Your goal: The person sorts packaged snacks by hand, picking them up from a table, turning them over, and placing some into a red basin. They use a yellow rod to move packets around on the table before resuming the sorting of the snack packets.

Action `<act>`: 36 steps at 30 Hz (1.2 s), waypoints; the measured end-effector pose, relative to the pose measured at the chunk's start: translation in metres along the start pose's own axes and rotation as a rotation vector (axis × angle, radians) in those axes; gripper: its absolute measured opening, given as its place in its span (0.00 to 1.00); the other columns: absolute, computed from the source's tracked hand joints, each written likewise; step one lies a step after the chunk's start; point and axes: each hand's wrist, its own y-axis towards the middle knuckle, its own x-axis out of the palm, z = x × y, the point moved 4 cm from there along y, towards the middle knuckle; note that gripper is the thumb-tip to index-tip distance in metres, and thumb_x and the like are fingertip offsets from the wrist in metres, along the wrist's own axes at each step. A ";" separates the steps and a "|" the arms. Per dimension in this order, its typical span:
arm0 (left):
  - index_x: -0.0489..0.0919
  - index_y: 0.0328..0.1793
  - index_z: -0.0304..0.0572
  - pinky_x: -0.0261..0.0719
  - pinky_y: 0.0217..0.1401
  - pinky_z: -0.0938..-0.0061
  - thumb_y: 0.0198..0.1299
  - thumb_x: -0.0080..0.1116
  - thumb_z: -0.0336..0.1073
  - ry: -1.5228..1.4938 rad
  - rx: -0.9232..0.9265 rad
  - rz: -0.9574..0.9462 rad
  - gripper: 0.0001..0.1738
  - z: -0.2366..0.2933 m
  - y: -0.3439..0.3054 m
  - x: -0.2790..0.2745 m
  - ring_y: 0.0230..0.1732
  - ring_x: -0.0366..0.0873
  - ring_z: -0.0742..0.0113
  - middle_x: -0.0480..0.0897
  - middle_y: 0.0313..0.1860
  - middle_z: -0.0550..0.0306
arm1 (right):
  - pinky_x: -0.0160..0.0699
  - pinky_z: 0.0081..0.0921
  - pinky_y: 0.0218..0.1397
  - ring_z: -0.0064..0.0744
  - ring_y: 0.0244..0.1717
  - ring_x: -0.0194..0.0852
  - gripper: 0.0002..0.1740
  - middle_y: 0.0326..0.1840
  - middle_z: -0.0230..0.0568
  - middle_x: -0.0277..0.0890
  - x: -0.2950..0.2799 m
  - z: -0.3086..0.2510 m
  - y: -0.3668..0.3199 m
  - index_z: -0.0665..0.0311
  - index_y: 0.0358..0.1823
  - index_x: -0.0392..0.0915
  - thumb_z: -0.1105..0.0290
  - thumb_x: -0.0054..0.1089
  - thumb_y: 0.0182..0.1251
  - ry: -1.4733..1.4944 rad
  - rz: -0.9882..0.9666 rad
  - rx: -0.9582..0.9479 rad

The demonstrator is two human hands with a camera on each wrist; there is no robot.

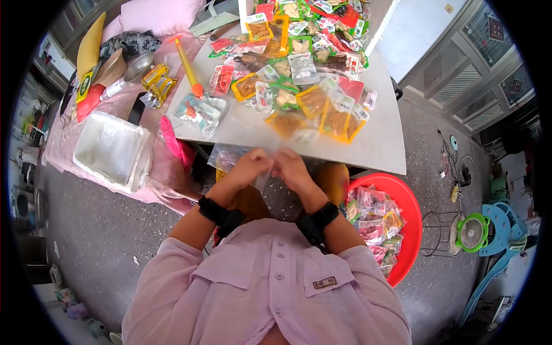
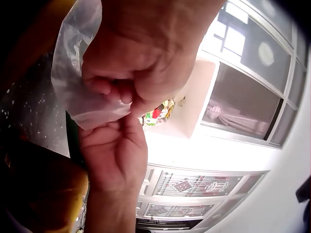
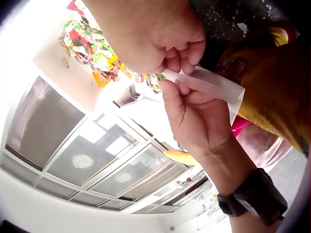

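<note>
Both hands meet just in front of the table edge in the head view, the left hand [image 1: 253, 164] beside the right hand [image 1: 291, 168]. Between them hangs a clear plastic bag [image 1: 262, 181]. In the left wrist view, the curled fingers of the left hand [image 2: 141, 58] pinch the bag [image 2: 73, 73] at its edge, and the right hand [image 2: 114, 155] grips it close by. The right wrist view shows the bag [image 3: 218, 85] between the right hand [image 3: 160, 43] above and the left hand [image 3: 199, 116] below. Whether the bag holds anything is hard to tell.
Many colourful food packets [image 1: 286, 98] lie on the white table [image 1: 230, 131]. A red tub [image 1: 411, 230] of packets stands on the floor at the right. At the left, a white plastic-lined box [image 1: 109, 150] and a yellow-and-orange stick [image 1: 187, 66] rest on pink cloth and the table's edge.
</note>
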 end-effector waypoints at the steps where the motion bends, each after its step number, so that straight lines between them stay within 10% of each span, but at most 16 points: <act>1: 0.68 0.26 0.43 0.64 0.28 0.85 0.51 0.54 0.32 -0.042 -0.006 0.009 0.07 -0.003 0.000 -0.002 0.26 0.64 0.81 0.69 0.21 0.66 | 0.65 0.14 0.26 0.17 0.25 0.63 0.07 0.24 0.28 0.67 -0.002 0.000 0.000 0.58 0.29 0.69 0.64 0.48 0.58 0.019 -0.020 -0.002; 14: 0.70 0.29 0.38 0.64 0.26 0.83 0.49 0.51 0.29 0.406 0.274 0.269 0.03 -0.001 -0.015 0.003 0.24 0.64 0.79 0.69 0.21 0.64 | 0.66 0.14 0.27 0.18 0.25 0.64 0.07 0.23 0.30 0.67 -0.006 0.004 0.003 0.60 0.29 0.69 0.65 0.45 0.59 0.014 -0.158 -0.040; 20: 0.70 0.32 0.39 0.70 0.27 0.69 0.47 0.49 0.31 0.636 0.423 0.624 0.06 0.034 -0.033 -0.005 0.23 0.72 0.54 0.73 0.21 0.48 | 0.66 0.13 0.27 0.17 0.26 0.65 0.07 0.23 0.29 0.68 -0.004 -0.003 0.000 0.61 0.27 0.69 0.67 0.45 0.58 -0.174 -0.077 -0.087; 28: 0.68 0.46 0.43 0.72 0.31 0.61 0.44 0.48 0.30 1.069 0.387 0.470 0.18 0.035 -0.032 0.023 0.29 0.73 0.47 0.75 0.30 0.45 | 0.68 0.14 0.28 0.16 0.27 0.65 0.08 0.25 0.31 0.68 -0.002 -0.011 -0.009 0.65 0.31 0.70 0.68 0.46 0.58 -0.278 -0.061 -0.180; 36: 0.69 0.44 0.37 0.72 0.30 0.64 0.45 0.47 0.29 0.936 0.533 0.681 0.17 0.058 -0.035 -0.003 0.27 0.73 0.48 0.75 0.29 0.43 | 0.70 0.20 0.31 0.23 0.32 0.67 0.11 0.31 0.32 0.68 -0.042 -0.025 -0.015 0.63 0.39 0.67 0.68 0.48 0.56 -0.049 0.268 -0.205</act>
